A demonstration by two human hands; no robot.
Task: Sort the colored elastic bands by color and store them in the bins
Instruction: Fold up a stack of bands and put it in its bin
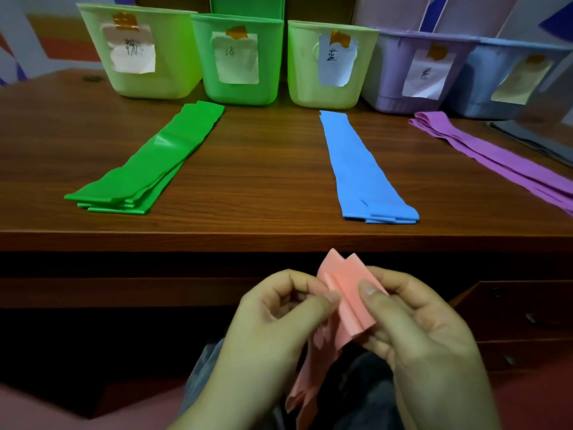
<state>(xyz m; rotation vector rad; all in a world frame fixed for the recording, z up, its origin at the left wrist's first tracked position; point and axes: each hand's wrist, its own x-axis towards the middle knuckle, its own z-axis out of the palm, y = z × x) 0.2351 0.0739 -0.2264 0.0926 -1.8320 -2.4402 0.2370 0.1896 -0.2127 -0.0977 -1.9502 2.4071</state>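
we've got the pink band (342, 301) in both hands, below the near edge of the tabletop (263, 169), over the lap. left hand (273, 330) pinches its left edge w/ thumb and curled fingers; right hand (415, 330) grips the right side, thumb pressed on the front. the band is folded into a few layers up top and the rest hangs down between the hands.

on the tabletop we see three flat piles: green bands (148, 162) on the left, blue bands (359, 169) right of centre, purple bands (496, 156) far right running off the frame edge. something grey (533, 141) lies beyond the purple pile, too dim to tell what.

along the far side stand five bins, each w/ a paper label taped on: pale green bin (173, 76) far left, brighter green bin (269, 72) next, another pale green bin (304, 82) in the middle, purple bin (390, 79), then blue bin (477, 88) at the right. the green pile's far end sits just near the first two bins; the blue pile's far end is just near the middle bin; the purple pile's far end is near the purple and blue bins. what's inside the bins we can't tell.
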